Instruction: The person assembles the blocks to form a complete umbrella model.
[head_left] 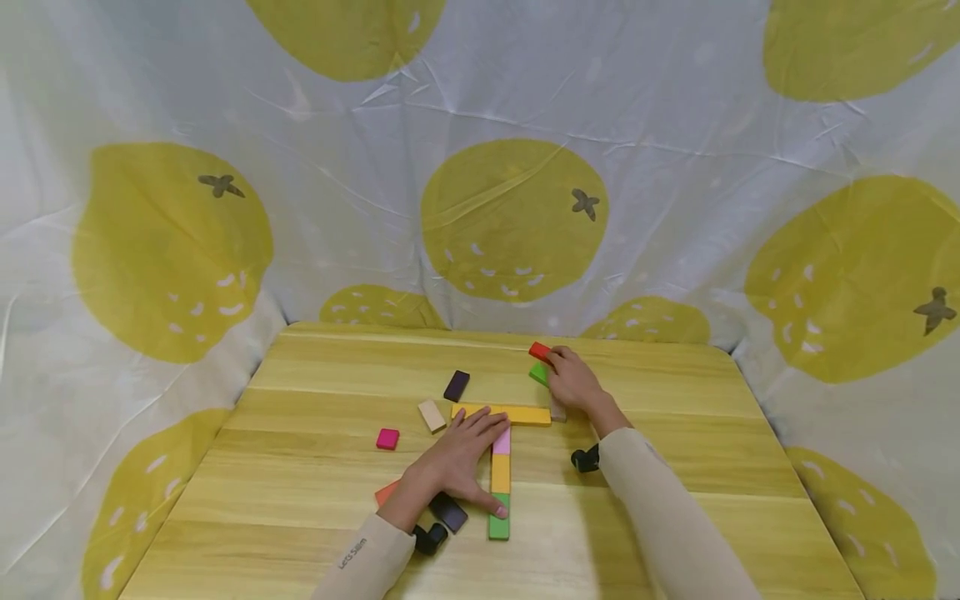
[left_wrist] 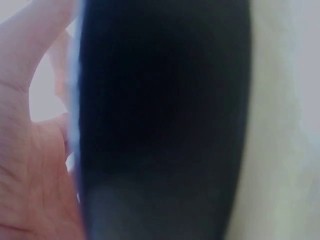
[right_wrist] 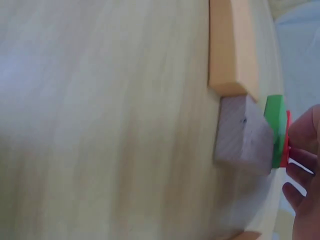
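My left hand (head_left: 468, 458) spreads over a T-shaped layout of wooden blocks. Its fingertips lie at the crossbar of yellow blocks (head_left: 528, 416), while the thumb touches the green block (head_left: 498, 527) at the foot of the stem. Pink (head_left: 501, 442) and yellow (head_left: 500, 473) blocks form the rest of the stem. At the far right, my right hand (head_left: 573, 381) pinches a red block (head_left: 541, 352) by its near end. Beside it are a green block (head_left: 537, 372) and a greyish-purple block (right_wrist: 242, 132), which meets the crossbar's right end.
Left of the layout lie a dark block (head_left: 457, 385), a beige block (head_left: 432, 415) and a magenta block (head_left: 387, 439). An orange block (head_left: 386, 492) and another dark block (head_left: 449, 512) sit partly under the left wrist. A lemon-print cloth (head_left: 517, 108) hangs behind the table (head_left: 300, 475).
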